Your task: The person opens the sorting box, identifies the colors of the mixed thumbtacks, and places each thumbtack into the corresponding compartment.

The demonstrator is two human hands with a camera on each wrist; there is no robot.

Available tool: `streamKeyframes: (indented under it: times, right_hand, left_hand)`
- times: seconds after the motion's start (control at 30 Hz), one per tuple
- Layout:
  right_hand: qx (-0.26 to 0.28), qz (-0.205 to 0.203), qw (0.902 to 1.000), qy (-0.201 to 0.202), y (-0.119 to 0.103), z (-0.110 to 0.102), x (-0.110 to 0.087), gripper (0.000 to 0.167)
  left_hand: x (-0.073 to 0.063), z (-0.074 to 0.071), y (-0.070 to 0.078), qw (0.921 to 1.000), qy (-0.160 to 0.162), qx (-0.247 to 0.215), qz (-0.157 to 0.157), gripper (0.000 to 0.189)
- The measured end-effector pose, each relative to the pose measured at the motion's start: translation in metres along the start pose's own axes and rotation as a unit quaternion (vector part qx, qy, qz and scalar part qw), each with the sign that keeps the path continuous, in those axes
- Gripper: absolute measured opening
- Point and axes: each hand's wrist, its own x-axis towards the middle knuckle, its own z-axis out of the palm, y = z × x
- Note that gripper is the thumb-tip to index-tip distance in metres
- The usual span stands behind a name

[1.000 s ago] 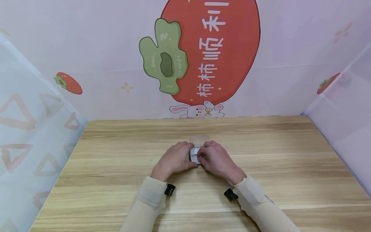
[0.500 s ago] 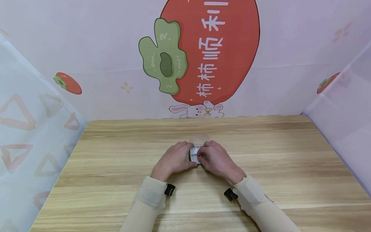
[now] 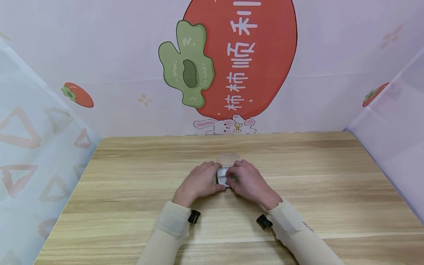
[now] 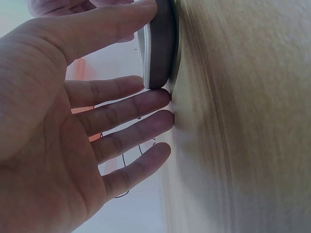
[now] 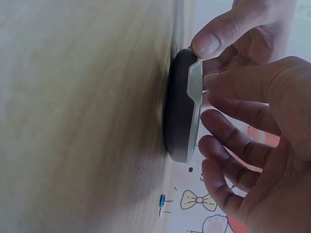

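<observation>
left hand (image 3: 201, 180) pinches box (image 5: 181, 109) edges; right hand (image 3: 247, 183) over it, hold unclear; lid (image 3: 227, 159) open, work inside apparently unfinished.

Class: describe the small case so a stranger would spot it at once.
On the wood-grain table, find the left hand and right hand close together. Between them sits the case, a see-through flap behind it. Its dark sides and white, divided inside set it apart from hands and table.
</observation>
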Motion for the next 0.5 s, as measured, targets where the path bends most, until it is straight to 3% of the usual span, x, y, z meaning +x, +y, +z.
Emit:
streamKeyframes:
  times: [0.5]
  right_hand:
    - [0.000, 0.001, 1.0000, -0.002, 0.0009, -0.0030, 0.0003, 0.015]
  left_hand:
    - [-0.0008, -0.0015, 0.0008, 1.0000, 0.000, 0.002, 0.001, 0.060]
